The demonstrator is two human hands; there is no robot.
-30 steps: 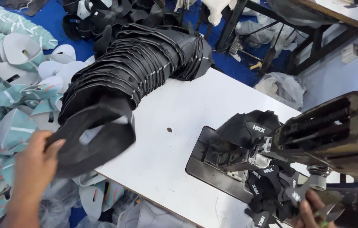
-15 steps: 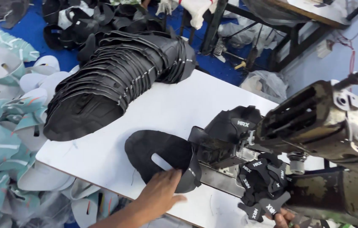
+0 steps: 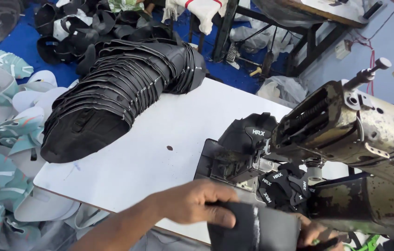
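Note:
My left hand (image 3: 197, 202) reaches across the front edge of the white table (image 3: 160, 144) and grips a black fabric piece (image 3: 253, 230) near the bottom of the view. My right hand (image 3: 315, 232) holds the same piece from its right side, mostly hidden behind it. Just beyond the hands sits an old grey sewing machine (image 3: 346, 135) with several small black pieces (image 3: 280, 183) bunched under its head. A long fanned stack of black cut pieces (image 3: 113, 97) lies on the table's far left.
Grey and teal shaped pieces (image 3: 1, 139) are heaped on the floor at left. More black pieces (image 3: 85, 28) lie on the blue floor behind the table. A dark metal table frame (image 3: 271, 32) stands at the back.
My left hand took a black piece off the stack, carried it right across the table, and now holds it at the front by the machine. My right hand has joined it.

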